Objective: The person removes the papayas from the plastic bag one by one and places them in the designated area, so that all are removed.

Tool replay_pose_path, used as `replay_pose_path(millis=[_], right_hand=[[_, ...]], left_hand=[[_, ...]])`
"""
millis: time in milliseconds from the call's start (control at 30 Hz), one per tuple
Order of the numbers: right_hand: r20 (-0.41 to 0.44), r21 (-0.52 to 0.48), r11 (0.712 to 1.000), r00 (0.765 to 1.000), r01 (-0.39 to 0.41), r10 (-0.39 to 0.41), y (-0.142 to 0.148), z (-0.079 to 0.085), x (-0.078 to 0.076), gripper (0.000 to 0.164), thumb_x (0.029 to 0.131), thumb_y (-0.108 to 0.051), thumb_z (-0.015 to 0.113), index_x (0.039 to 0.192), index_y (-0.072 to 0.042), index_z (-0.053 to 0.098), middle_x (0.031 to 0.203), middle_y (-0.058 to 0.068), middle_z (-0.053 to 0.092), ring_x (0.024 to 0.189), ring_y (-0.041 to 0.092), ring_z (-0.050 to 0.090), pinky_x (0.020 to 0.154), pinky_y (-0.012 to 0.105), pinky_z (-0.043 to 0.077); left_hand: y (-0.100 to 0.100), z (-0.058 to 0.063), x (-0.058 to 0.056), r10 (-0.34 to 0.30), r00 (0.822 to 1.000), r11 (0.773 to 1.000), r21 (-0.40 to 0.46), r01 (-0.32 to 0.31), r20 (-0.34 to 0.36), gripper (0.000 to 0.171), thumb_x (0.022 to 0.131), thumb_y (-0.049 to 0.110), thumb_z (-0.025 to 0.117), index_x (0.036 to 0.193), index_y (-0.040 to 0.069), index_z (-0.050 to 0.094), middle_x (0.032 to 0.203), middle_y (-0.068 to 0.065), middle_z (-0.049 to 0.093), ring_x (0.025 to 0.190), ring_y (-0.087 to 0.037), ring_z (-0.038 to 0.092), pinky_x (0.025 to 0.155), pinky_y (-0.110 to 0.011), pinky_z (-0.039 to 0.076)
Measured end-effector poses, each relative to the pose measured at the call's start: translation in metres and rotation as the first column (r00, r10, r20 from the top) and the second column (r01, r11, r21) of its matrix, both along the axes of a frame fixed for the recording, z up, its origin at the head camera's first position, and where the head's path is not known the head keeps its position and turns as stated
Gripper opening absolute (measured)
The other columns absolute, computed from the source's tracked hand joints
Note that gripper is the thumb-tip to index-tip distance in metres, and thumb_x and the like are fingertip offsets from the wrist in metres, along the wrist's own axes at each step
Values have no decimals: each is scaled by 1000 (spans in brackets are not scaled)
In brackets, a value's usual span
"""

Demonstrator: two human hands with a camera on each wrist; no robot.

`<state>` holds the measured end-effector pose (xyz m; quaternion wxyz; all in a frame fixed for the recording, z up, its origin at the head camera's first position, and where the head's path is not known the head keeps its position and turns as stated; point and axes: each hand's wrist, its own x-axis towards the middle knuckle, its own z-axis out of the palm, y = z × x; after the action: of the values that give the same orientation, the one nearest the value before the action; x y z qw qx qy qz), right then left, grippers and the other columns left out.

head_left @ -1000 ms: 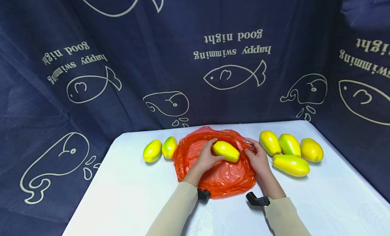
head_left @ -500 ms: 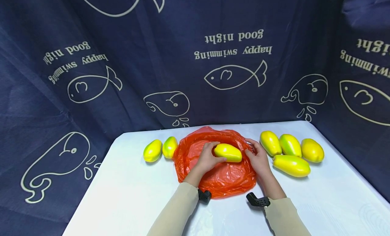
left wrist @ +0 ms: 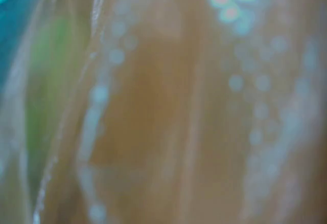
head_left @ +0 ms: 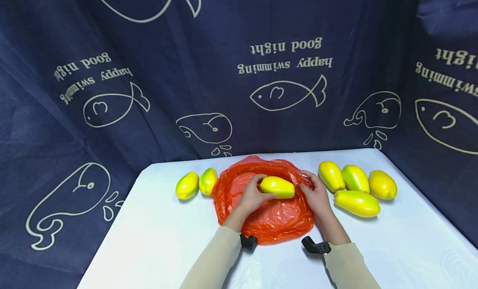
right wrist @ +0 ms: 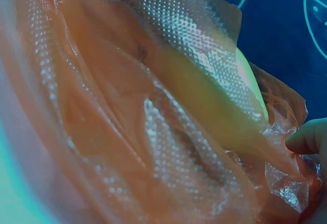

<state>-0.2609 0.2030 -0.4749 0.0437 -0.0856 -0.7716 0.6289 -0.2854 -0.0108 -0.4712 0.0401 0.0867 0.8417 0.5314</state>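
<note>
A yellow papaya (head_left: pixel 277 187) lies sideways over the opening of a thin red plastic bag (head_left: pixel 261 229) in the head view. My left hand (head_left: pixel 253 196) grips its left end, thumb at the near side and fingers at the far side. At the bag's right edge, my right hand (head_left: pixel 316 194) pinches the plastic between thumb and fingers. The right wrist view has the see-through bag film (right wrist: pixel 112 91) close up, a thumb (right wrist: pixel 309 137) on its crumpled edge and the yellow fruit (right wrist: pixel 199 98) showing through. Blurred bag film (left wrist: pixel 153 106) fills the left wrist view.
Two yellow-green fruits (head_left: pixel 187 185) sit left of the bag on the white table (head_left: pixel 157 239). Several more yellow fruits (head_left: pixel 357 203) are grouped to its right. A dark blue curtain (head_left: pixel 209 52) with fish drawings hangs behind and along both sides.
The papaya in my left hand has turned more level and shifted slightly, first right, then back left. My right hand stays at the bag's right edge.
</note>
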Motion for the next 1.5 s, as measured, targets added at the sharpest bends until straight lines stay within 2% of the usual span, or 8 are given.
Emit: replay_pose_path(millis=[267,533,767,1000,1200,1500], right_hand=[[-14,24,1000,1000,1,-1,-1,-1,1,49,102,-9,48,149,-23,44,147,9,50,132,27,51,107,44,48],[-23,40,999,1000,7,-6,-1,-3,0,49,102,-9,49,148,-23,45,146,9,52,130,27,53,104,42,51],[-7,21,1000,1000,6,-5,-2,-2,2,49,102,-9,48,149,-23,44,147,10,50,129,28,54,101,41,53],[6,13,1000,1000,5,-5,-3,-1,1,49,102,-10,48,149,-24,44,148,9,50,130,28,53,104,42,51],[8,8,1000,1000,-2,2,-2,-2,-1,48,103,-11,48,149,-25,44,148,8,50,130,27,52,105,40,51],[5,14,1000,1000,-7,7,-3,-2,1,48,103,-11,48,149,-24,43,147,10,51,129,27,53,104,40,51]], left_hand=[[-7,6,8,23,1000,999,26,-22,-17,73,78,25,86,139,18,47,139,-4,54,124,-24,53,109,-44,48],[-18,14,15,27,1000,996,83,-26,-5,74,80,23,84,143,22,45,142,-3,51,125,-25,53,108,-43,50],[-31,18,17,29,999,998,51,-28,-17,77,81,25,83,148,27,44,145,-3,43,127,-26,47,106,-46,51],[-42,21,21,21,999,998,68,-18,-49,77,81,26,83,147,27,46,140,0,47,124,-23,49,106,-44,51],[-53,22,25,60,997,996,73,-56,-44,77,81,27,83,148,30,45,142,3,52,121,-21,53,104,-41,52],[-71,26,32,104,993,990,101,-97,-60,78,80,28,84,148,26,47,144,2,53,125,-24,52,104,-43,53]])
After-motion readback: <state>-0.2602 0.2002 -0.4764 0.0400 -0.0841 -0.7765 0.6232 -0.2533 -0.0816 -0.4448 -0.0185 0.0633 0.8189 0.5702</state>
